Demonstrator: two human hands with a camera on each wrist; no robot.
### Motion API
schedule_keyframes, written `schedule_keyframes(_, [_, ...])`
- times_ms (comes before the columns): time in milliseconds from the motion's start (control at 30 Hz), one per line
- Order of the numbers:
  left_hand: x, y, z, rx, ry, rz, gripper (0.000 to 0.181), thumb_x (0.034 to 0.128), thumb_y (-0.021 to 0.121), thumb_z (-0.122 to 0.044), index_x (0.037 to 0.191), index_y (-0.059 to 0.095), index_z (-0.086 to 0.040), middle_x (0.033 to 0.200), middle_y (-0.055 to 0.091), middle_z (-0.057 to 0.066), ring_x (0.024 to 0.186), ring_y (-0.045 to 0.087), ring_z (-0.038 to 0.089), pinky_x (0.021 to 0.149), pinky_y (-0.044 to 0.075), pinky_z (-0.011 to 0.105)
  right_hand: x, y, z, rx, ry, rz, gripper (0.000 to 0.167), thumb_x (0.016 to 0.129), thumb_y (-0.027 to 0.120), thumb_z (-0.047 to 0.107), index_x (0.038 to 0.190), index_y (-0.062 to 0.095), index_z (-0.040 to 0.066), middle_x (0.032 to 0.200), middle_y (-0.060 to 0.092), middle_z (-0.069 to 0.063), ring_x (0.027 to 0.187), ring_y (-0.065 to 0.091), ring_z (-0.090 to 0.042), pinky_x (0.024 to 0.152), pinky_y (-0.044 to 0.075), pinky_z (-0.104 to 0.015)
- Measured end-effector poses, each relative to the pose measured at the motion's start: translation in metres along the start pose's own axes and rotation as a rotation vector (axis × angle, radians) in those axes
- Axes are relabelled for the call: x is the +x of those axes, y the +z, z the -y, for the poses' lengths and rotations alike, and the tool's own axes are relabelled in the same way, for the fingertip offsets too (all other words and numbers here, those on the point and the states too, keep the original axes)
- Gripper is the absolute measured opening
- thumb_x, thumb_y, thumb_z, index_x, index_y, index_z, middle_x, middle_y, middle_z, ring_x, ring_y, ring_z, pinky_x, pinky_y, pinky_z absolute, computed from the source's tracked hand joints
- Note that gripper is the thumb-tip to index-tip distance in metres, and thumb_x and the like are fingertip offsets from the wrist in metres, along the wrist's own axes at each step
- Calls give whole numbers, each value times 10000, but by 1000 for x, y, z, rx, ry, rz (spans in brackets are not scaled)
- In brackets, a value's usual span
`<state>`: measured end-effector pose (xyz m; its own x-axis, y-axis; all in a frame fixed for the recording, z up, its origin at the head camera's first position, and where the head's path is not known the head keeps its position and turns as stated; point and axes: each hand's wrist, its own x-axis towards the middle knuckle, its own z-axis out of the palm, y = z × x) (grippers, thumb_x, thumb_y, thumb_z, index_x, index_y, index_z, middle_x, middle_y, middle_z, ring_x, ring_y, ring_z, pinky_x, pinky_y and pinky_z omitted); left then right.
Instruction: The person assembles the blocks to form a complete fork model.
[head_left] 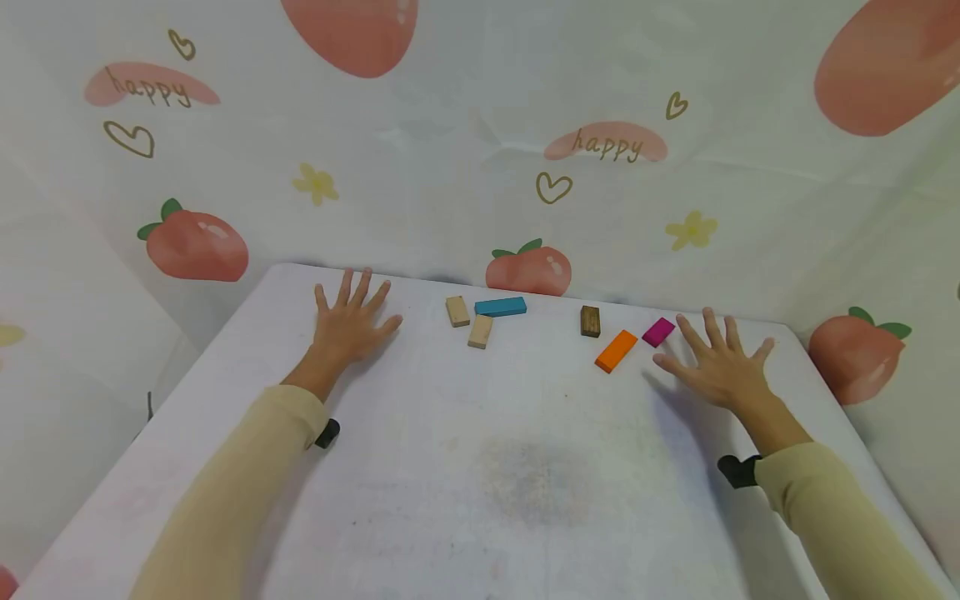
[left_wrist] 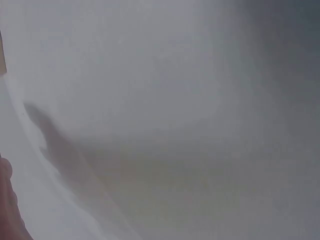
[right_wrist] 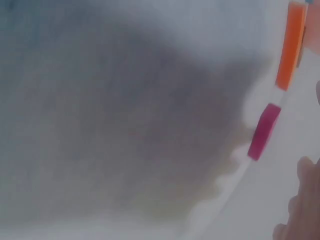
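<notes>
My left hand point(head_left: 348, 329), fingers spread, is over the far left of the table and holds nothing. To its right lie two pale wooden blocks point(head_left: 457, 312) and a long blue block point(head_left: 501, 307); one pale block touches or nearly touches the blue one. My right hand point(head_left: 723, 367) is spread at the far right, also holding nothing, its shadow on the tabletop. Nearest to it is a magenta block point(head_left: 659, 332), just left of its fingertips. Beyond that lie an orange block point(head_left: 617, 352) and a dark brown wooden block point(head_left: 590, 322). Only finger edges show in the wrist views.
The white table point(head_left: 450, 500) has a greyish stain near its middle. Its far edge meets a hanging cloth point(head_left: 450, 150) printed with peaches, hearts and flowers. A black wrist strap point(head_left: 738, 472) shows at the right sleeve, another dark piece point(head_left: 327, 433) at the left.
</notes>
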<state>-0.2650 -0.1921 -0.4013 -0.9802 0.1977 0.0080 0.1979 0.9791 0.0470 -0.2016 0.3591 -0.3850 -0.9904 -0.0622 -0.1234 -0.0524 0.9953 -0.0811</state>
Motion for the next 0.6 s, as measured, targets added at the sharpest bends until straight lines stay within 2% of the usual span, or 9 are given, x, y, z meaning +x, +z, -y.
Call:
schedule_keyframes(367, [7, 7, -31, 14, 88, 16, 732, 1009, 316, -606, 1611, 167, -217, 1674, -6, 104, 1521, -80, 348, 1104, -53, 722, 4, 2, 31, -6, -75, 51, 958, 905, 349, 767, 1609, 95, 169, 1629, -36, -259, 1445, -19, -557, 965, -204, -787])
schedule_keyframes(600, [7, 5, -53, 25, 189, 53, 713, 1012, 333, -595, 1610, 170, -243, 1675, 0, 78, 1524, -85, 322, 1117, -15, 715, 3, 5, 50, 8, -150, 72, 883, 940, 379, 705, 1598, 199, 145, 1635, 83, -240, 1453, 54, -545, 1022, -141, -778])
